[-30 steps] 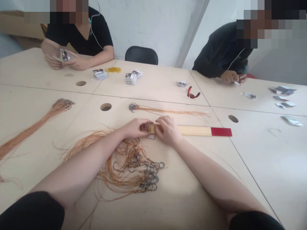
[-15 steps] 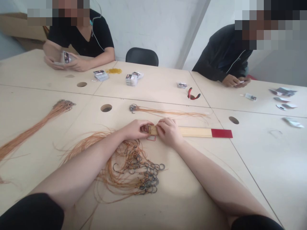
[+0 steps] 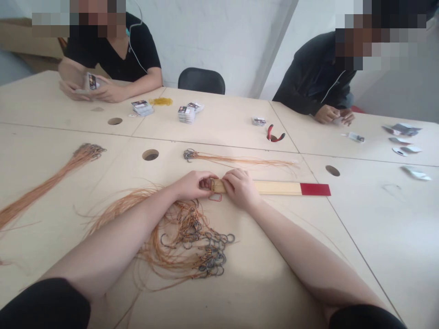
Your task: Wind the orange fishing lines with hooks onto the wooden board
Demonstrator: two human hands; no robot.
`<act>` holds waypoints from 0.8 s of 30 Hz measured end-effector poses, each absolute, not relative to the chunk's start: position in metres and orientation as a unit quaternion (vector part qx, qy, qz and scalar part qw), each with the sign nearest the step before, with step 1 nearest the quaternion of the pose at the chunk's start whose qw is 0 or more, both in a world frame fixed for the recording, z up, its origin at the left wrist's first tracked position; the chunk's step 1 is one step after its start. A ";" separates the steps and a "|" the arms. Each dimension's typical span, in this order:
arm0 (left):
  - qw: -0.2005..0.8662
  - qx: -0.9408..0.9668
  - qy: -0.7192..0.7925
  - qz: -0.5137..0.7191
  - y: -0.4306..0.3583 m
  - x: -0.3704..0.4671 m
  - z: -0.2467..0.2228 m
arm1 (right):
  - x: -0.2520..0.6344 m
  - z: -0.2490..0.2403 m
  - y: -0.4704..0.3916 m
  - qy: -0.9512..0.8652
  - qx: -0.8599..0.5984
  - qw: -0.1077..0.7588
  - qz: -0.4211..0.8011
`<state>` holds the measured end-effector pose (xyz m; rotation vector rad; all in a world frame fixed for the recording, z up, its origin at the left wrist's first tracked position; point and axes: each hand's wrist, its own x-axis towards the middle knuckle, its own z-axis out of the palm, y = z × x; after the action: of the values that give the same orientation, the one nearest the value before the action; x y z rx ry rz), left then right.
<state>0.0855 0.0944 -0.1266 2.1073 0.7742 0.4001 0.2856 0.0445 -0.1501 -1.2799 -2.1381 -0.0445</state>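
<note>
Left hand [image 3: 192, 184] and right hand [image 3: 241, 188] met at near end of wooden strip [image 3: 274, 188], fingers pinched on it, strip flat on table [image 3: 267, 283], tangled hook lines [image 3: 185, 237] just beside, red pliers [image 3: 275, 134] well apart.

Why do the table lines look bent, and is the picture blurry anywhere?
Head view: the wide lens bows the table seams outward near the edges; light is soft and even, with only faint shadows under the left hand and right hand; the far card stacks look soft, and there is no glare.
</note>
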 end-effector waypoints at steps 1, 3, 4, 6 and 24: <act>0.415 0.841 0.309 0.159 0.094 0.085 -0.126 | 0.286 -0.150 0.044 -0.813 -0.488 0.317 -0.016; 0.411 0.842 0.310 0.160 0.095 0.085 -0.127 | 0.285 -0.149 0.044 -0.813 -0.491 0.314 -0.014; 0.411 0.842 0.310 0.160 0.095 0.085 -0.127 | 0.285 -0.149 0.044 -0.813 -0.492 0.313 -0.012; 0.410 0.842 0.311 0.161 0.095 0.085 -0.128 | 0.285 -0.149 0.044 -0.812 -0.493 0.312 -0.011; 0.409 0.843 0.315 0.154 0.095 0.085 -0.128 | 0.286 -0.150 0.045 -0.814 -0.501 0.293 -0.010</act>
<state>0.0848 0.0950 -0.1278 2.1231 0.7935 0.3873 0.2859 0.0452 -0.1500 -1.3359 -2.1692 -0.0266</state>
